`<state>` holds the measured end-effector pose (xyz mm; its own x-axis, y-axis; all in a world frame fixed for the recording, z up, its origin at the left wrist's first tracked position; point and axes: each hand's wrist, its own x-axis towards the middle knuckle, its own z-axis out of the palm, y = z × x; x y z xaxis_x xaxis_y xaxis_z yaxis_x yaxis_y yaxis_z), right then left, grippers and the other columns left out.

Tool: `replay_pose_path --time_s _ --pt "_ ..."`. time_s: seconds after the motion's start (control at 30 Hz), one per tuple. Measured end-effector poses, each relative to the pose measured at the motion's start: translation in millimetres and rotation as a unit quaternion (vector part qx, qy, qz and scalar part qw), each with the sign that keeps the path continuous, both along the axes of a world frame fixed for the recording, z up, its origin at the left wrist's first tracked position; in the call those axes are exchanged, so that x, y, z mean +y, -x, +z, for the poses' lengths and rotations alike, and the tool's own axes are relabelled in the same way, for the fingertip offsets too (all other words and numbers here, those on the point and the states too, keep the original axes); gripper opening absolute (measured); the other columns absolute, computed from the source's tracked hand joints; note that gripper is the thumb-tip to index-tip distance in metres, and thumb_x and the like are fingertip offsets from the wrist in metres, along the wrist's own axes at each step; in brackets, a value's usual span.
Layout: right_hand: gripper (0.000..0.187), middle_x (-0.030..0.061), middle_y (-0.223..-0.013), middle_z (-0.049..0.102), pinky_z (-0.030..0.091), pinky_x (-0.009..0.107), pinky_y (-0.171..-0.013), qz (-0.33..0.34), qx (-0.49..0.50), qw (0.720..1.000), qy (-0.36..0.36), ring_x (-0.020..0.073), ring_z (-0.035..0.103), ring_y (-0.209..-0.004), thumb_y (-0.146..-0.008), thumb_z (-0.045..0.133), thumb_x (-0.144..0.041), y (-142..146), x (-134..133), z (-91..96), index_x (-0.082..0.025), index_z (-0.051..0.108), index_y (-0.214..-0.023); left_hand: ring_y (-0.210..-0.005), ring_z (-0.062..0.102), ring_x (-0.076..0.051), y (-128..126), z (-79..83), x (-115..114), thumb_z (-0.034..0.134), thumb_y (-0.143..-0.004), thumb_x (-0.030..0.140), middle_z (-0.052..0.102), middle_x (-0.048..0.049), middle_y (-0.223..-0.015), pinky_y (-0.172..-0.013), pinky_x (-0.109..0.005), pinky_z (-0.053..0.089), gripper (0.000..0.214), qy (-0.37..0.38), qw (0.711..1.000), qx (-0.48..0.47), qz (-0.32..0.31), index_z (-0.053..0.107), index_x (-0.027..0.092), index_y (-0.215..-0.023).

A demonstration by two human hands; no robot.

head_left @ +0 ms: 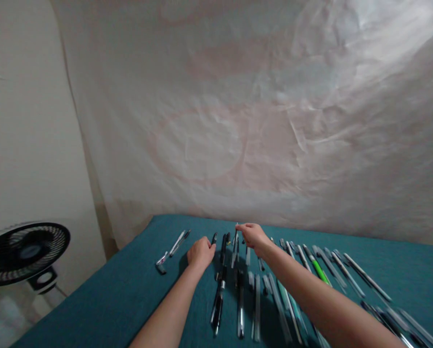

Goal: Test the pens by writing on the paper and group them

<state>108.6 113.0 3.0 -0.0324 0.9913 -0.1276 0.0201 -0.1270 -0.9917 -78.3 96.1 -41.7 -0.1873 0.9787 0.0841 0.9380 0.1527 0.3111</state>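
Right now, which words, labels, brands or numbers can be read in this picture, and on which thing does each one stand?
No text can be read anywhere.
Pens on the teal cloth: any print on the barrels is too small and blurred to read.
Fan: no legible label or brand.
White sheet behind: only faint pinkish shapes, no letters or numbers.

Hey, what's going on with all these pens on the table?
A person reaches across a teal-covered table where many pens lie in rows. Their right hand seems to pinch the far end of a slim pen in the far row. Their left hand, fingers curled, rests beside a black pen. A fan stands off to the left.
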Motion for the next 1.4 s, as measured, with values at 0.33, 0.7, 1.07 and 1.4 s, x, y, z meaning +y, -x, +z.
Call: replay_pose_path --time_s 0.33,0.7,1.07,1.4 --pt "0.031 0.0063 -0.113 0.055 0.049 0.038 -0.078 0.017 -0.225 0.973 0.045 0.0217 0.057 -0.096 -0.086 0.054 -0.031 73 58 -17.3 -0.014 0.053 -0.112 -0.086 0.059 -0.018 14 -2.6 7 0.05 -0.089 0.033 0.059 -0.0061 -0.102 -0.074 -0.037 0.049 0.024 -0.001 1.0 -0.011 0.007 0.056 0.016 -0.104" --pt "0.031 0.0069 -0.113 0.055 0.049 0.038 -0.079 0.06 -0.324 0.943 0.051 0.0204 0.057 -0.096 -0.086 0.053 -0.03 71 67 -32.9 -0.015 0.052 -0.113 -0.084 0.06 -0.018 10 -3.1 6 0.047 -0.089 0.039 0.061 -0.0051 -0.094 -0.076 -0.038 0.048 0.028 -0.022 0.999 -0.001 0.025 0.058 0.015 -0.1" --pt "0.03 0.0073 -0.113 0.055 0.049 0.039 -0.079 0.124 -0.358 0.925 -0.028 0.0194 0.057 -0.095 -0.087 0.052 -0.03 76 65 -13.9 -0.015 0.052 -0.114 -0.086 0.059 -0.018 6 0.7 2 0.049 -0.089 0.036 0.06 -0.006 -0.1 -0.076 -0.038 0.048 0.026 -0.017 0.999 0.014 0.027 0.057 0.016 -0.104" --pt "0.03 0.0072 -0.113 0.055 0.049 0.039 -0.079 0.107 -0.512 0.834 -0.177 0.0191 0.057 -0.095 -0.087 0.051 -0.03 77 54 -20.3 -0.016 0.052 -0.114 -0.088 0.059 -0.019 8 1.7 3 0.049 -0.089 0.034 0.059 -0.0065 -0.103 -0.077 -0.039 0.049 0.025 -0.006 1.0 0.0 0.024 0.056 0.016 -0.106"
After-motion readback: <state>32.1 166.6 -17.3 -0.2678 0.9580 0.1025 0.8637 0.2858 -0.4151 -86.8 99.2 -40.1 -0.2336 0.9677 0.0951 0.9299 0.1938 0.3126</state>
